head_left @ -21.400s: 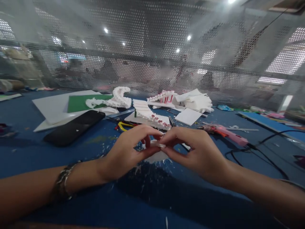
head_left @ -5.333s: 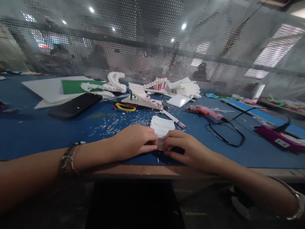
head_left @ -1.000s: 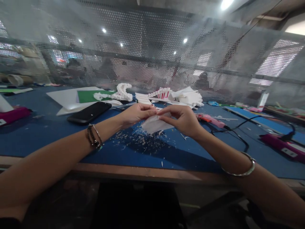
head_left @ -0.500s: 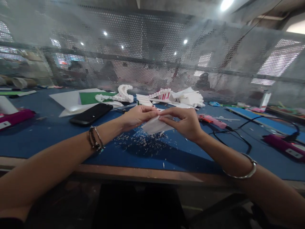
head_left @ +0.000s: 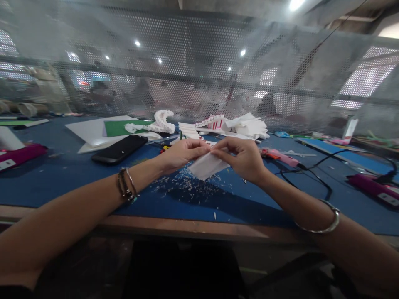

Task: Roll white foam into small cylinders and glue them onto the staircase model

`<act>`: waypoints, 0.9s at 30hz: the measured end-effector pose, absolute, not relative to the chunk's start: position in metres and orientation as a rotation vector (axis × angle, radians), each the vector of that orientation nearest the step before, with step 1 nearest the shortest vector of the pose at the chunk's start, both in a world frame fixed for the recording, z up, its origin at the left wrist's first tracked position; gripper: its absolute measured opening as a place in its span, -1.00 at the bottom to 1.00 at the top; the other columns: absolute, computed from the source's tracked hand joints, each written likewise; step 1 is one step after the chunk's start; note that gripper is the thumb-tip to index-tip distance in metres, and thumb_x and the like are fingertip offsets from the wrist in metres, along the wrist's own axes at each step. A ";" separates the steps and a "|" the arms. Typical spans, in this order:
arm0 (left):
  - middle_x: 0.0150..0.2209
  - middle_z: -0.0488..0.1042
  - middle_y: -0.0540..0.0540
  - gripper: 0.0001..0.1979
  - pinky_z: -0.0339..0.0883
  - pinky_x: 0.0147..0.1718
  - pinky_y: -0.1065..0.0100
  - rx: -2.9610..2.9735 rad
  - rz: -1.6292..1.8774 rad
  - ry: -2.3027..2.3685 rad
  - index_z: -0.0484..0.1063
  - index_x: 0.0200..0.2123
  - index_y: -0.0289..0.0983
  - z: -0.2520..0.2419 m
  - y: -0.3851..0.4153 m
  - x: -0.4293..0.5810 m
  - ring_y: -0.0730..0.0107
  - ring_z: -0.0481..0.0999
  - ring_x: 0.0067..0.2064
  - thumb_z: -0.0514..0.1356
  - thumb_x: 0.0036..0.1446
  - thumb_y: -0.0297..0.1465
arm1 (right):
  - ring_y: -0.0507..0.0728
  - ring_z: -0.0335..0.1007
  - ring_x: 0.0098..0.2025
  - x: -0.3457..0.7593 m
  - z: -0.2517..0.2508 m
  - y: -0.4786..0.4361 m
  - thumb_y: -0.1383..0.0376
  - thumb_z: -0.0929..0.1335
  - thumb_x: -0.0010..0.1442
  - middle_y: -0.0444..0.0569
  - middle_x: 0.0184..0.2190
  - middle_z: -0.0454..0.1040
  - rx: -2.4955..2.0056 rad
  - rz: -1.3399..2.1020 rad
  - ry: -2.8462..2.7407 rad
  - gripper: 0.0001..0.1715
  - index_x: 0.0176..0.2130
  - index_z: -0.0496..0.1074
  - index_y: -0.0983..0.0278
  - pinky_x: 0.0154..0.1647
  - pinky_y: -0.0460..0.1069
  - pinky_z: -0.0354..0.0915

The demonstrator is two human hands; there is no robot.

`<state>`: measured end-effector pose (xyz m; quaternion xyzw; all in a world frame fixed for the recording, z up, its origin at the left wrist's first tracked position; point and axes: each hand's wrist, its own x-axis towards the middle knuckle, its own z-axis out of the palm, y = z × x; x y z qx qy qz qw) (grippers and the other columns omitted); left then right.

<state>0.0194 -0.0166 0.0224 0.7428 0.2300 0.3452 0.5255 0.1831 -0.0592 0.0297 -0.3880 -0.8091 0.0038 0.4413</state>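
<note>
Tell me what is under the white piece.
White shavings lie on the blue mat below the piece, which the left hand and right hand pinch. The mat right behind it is covered.

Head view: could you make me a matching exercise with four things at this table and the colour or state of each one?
Things:
1 phone
2 flat piece
3 glue gun
4 sheet

Colour or state:
A pink
B green
C black
D white, pinched between left hand and right hand

Pairs: 1-C, 2-D, 3-A, 4-B.
</note>
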 end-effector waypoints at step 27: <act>-0.53 0.37 0.04 -0.90 0.15 -0.49 0.51 1.771 1.128 0.500 0.38 -0.49 -0.34 0.014 -0.011 0.023 0.58 0.29 -0.49 0.19 -0.12 -0.41 | 0.04 0.32 -0.33 0.182 0.028 -0.054 0.32 0.33 -0.02 -0.08 -0.42 0.43 -0.919 0.217 -1.885 -0.92 -0.43 0.39 0.30 -0.36 -0.05 0.25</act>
